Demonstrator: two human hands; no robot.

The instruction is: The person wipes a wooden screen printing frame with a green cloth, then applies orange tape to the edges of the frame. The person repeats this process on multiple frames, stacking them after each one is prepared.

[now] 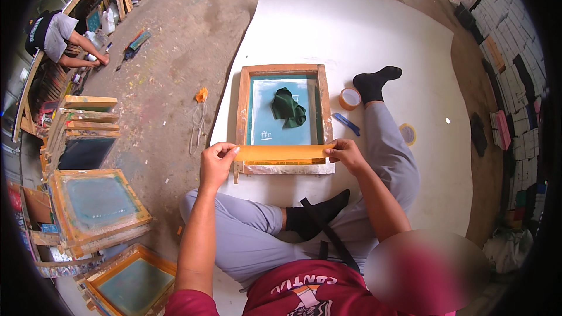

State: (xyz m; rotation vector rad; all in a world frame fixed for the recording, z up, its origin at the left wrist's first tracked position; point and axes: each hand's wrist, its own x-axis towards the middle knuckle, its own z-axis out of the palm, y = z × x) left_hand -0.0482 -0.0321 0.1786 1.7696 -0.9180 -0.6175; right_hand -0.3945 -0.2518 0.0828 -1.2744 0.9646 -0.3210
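A strip of orange-brown tape (pixel 281 153) is stretched level between my two hands, over the near end of a wooden screen-printing frame (pixel 242 102). My left hand (pixel 215 165) pinches its left end between thumb and fingers, and my right hand (pixel 346 155) pinches the right end. Whether the strip touches the frame I cannot tell. On the frame's blue mesh (pixel 266 120) lies a crumpled dark green cloth (pixel 287 108). Right of the frame are a roll of orange tape (pixel 349 99) and a blue utility knife (pixel 346 123).
The frame rests on a large white sheet (pixel 351 23) between my legs. Another yellow ring (pixel 408 134) lies beyond my right leg. More screen frames (pixel 102 199) are stacked at left. A co-worker (pixel 61 35) bends at far left. An orange scrap with string (pixel 201 95) lies on the floor.
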